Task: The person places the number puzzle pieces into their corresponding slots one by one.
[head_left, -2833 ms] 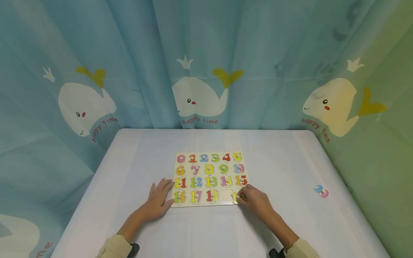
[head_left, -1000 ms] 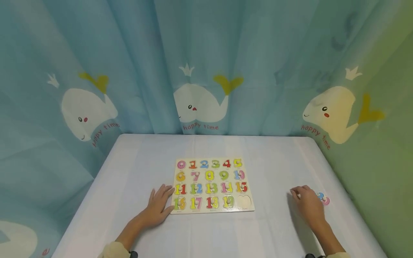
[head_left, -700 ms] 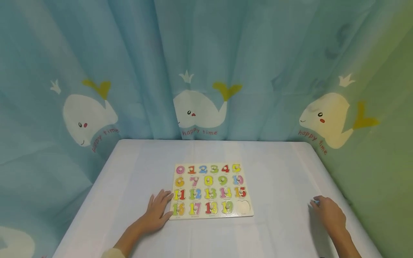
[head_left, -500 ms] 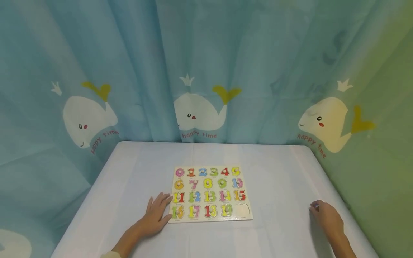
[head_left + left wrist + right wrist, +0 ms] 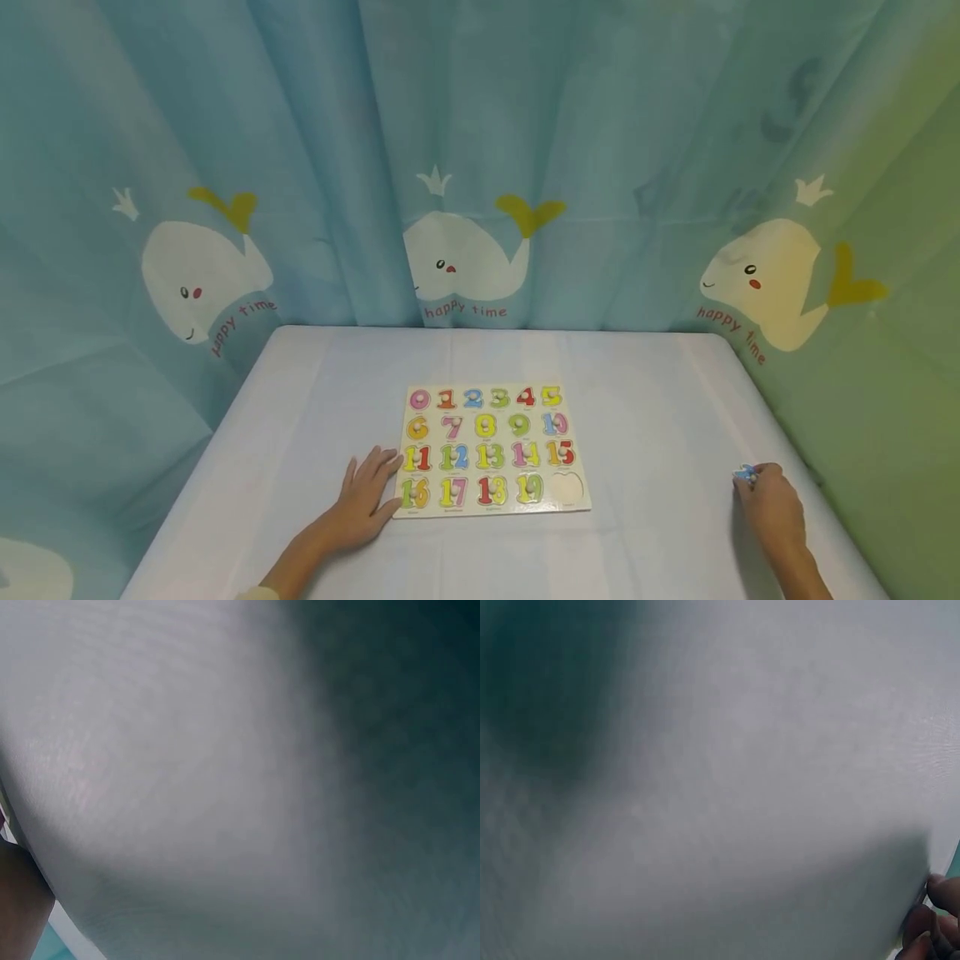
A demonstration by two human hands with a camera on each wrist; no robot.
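Note:
In the head view, the left hand (image 5: 362,504) lies with its fingers spread, fingertips touching the left edge of a number puzzle board (image 5: 510,472). Knobbed number pieces 0 to 19 fill the board; one bare recess (image 5: 566,489) shows at its lower right corner. At the table's right side, the right hand (image 5: 774,510) pinches the number 20 puzzle piece (image 5: 745,473). Only the piece's blue part shows; fingers hide the rest. The right wrist view catches curled fingertips (image 5: 930,922) at its lower right corner. A sliver of the left hand appears in the left wrist view.
A white-covered table (image 5: 652,417) carries the board near its middle. Behind and beside it hangs a blue-green curtain (image 5: 615,167) printed with whales. Pale, blurred surface fills most of both wrist views.
The right hand has let go of the 19 piece, which now lies in the board. It has moved right and taken hold of the 20 piece. The left hand has stayed by the board.

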